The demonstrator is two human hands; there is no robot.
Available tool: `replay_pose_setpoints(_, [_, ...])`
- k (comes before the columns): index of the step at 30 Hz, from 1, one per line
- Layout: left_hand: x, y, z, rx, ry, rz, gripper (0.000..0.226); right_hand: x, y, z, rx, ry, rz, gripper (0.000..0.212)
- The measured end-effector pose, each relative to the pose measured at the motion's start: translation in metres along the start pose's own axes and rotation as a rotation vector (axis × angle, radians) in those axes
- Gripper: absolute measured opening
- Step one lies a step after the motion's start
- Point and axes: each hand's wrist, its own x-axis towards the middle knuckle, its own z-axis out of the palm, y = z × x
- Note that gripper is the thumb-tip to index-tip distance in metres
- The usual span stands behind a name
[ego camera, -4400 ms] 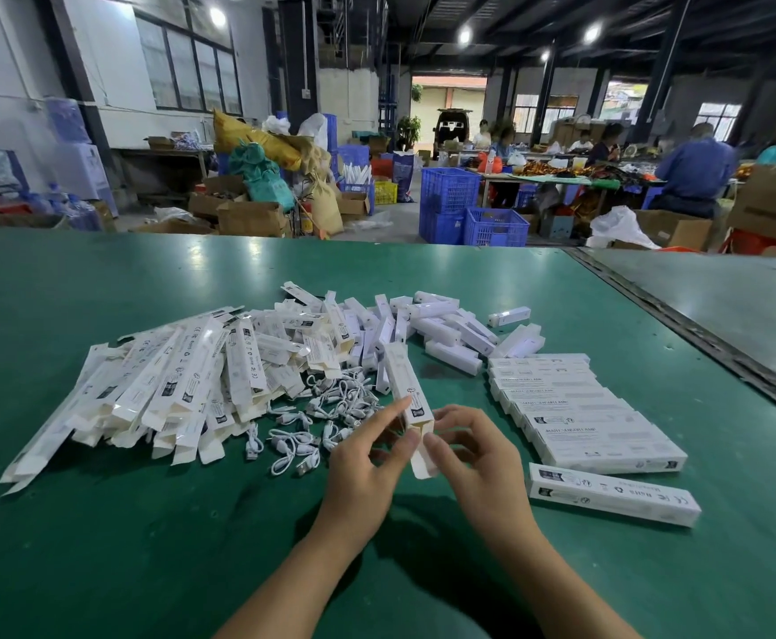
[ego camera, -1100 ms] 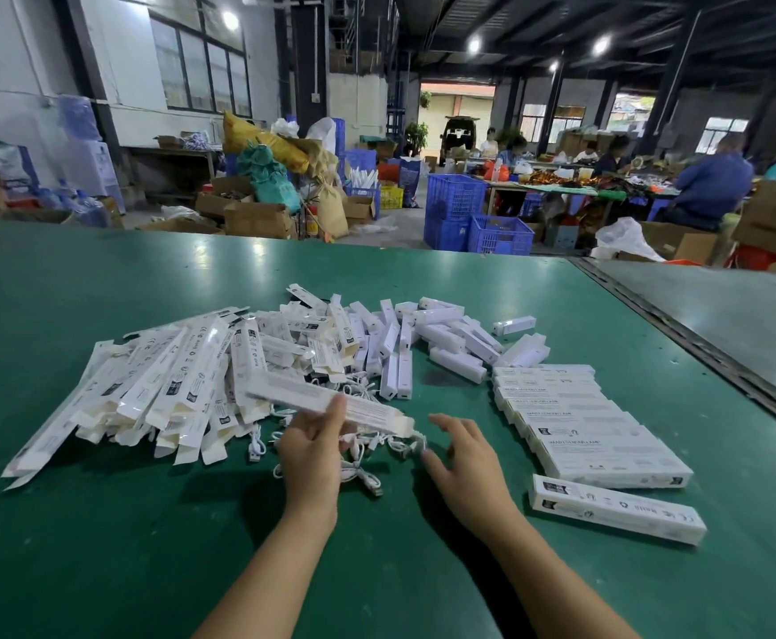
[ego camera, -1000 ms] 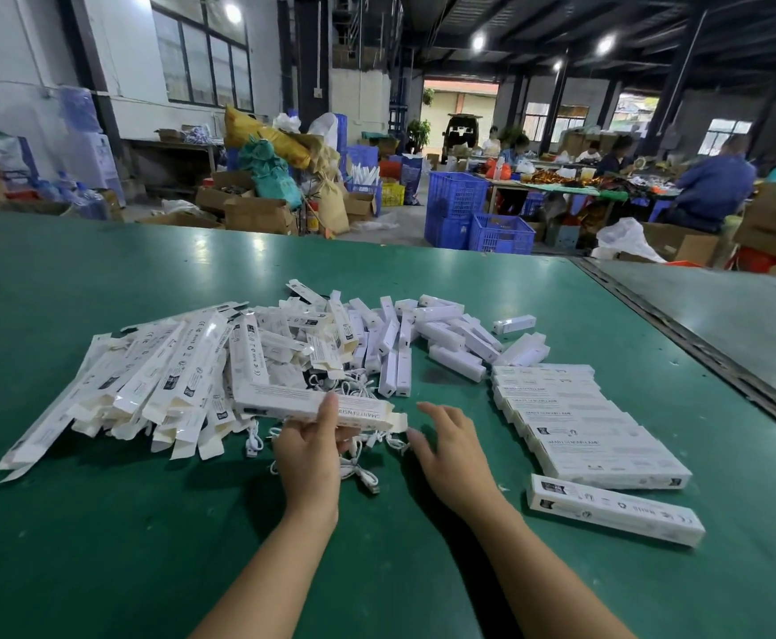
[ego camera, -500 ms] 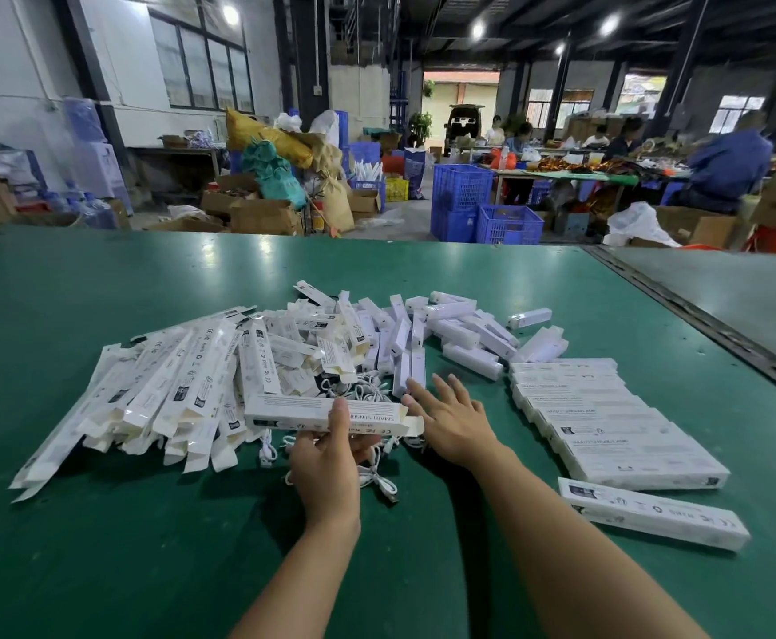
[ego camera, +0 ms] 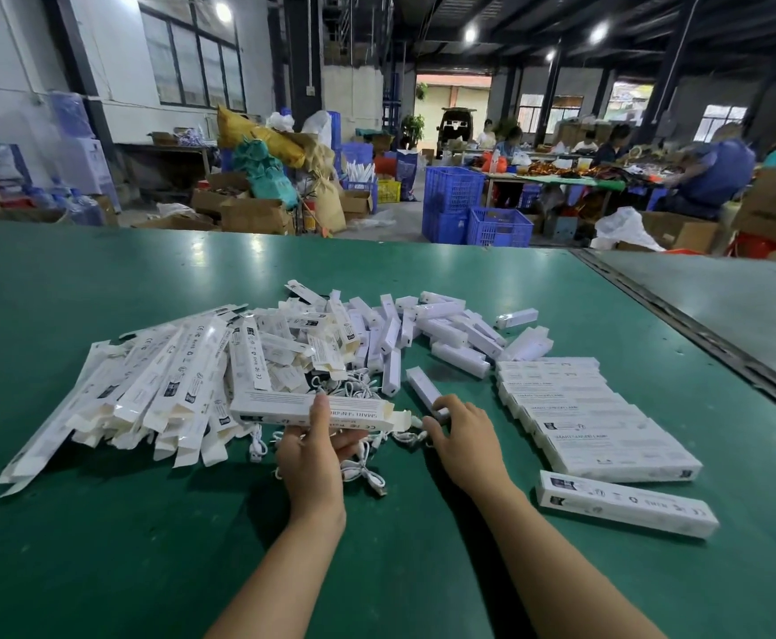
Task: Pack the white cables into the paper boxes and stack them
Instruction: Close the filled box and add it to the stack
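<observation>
Surface: we see a dull green table [ego camera: 100,555] filling the lower frame.
Room: a warehouse hall, with blue plastic crates [ego camera: 478,214] at upper centre and people seated at upper right.
Left hand [ego camera: 312,458]: grips a long white paper box [ego camera: 284,405], held level at centre with the thumb on top.
Right hand [ego camera: 464,435]: apart from the left, pinching the near end of a short white bar [ego camera: 423,387].
White cables [ego camera: 367,475]: we find them tangled on the table beneath the hands.
Flat white boxes [ego camera: 169,375]: heaped at left.
Closed white boxes [ego camera: 584,422]: in a row at right.
</observation>
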Motion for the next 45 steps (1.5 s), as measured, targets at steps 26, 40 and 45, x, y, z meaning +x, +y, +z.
replay_pose_setpoints(26, [-0.003, 0.014, -0.002, -0.031, -0.005, 0.047, 0.037, -0.060, -0.010, -0.046, 0.699, 0.231, 0.031, 0.043])
replay_pose_setpoints(40, [-0.003, 0.014, -0.003, -0.025, -0.054, 0.056, 0.021, -0.060, -0.006, -0.040, 0.685, 0.097, 0.013, 0.045])
replay_pose_setpoints(45, [-0.007, 0.014, -0.001, -0.009, -0.095, 0.058, 0.019, -0.060, -0.006, -0.040, 0.705, 0.112, 0.047, 0.043])
